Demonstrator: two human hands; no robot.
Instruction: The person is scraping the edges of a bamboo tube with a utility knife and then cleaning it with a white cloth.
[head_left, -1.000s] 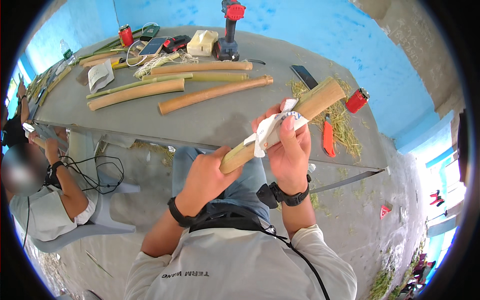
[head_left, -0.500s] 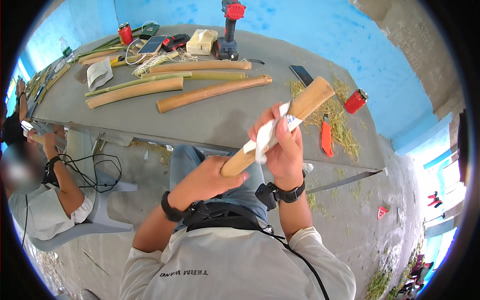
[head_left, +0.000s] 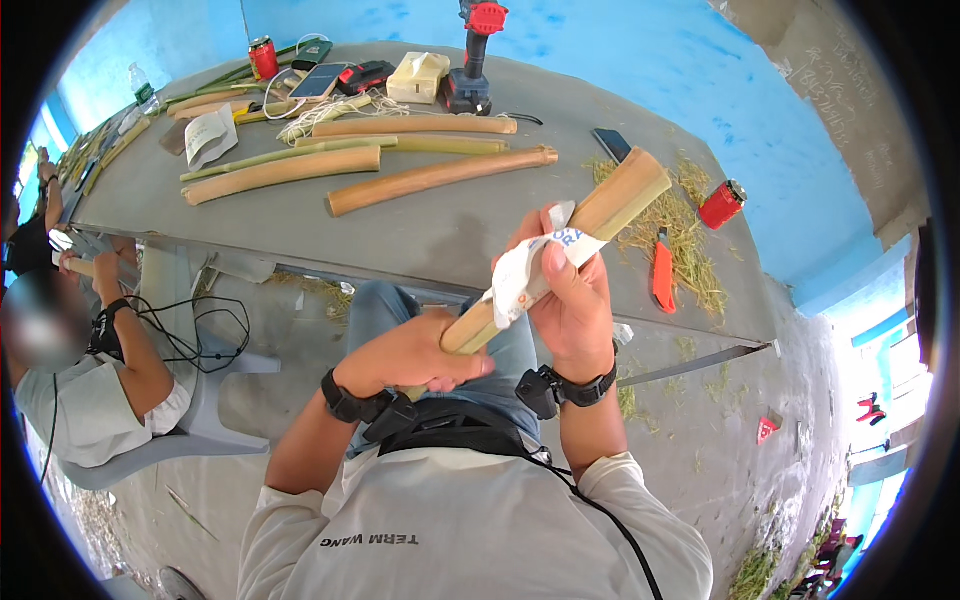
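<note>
A bamboo piece (head_left: 622, 193) slants across in front of me, its far end up to the right over the table edge. My left hand (head_left: 405, 355) is wrapped round its lower end, near my lap. Around its middle my right hand (head_left: 572, 285) presses a white sheet with blue print, which looks like sandpaper (head_left: 520, 281), with the thumb on top. The sheet's underside against the bamboo is hidden. Farther off on the table lie several other bamboo pieces (head_left: 440, 181).
A cordless drill (head_left: 478, 60), a tissue pack (head_left: 418, 78) and phones stand or lie at the back. To the right are a red can (head_left: 722, 204), an orange-handled knife (head_left: 663, 272) and green shavings (head_left: 700, 265). A seated person (head_left: 100, 400) works at the left.
The bamboo has turned a little in my hands, showing a greener edge. My right hand has shifted the sheet slightly, and more of its printed side shows. The view has moved slightly.
</note>
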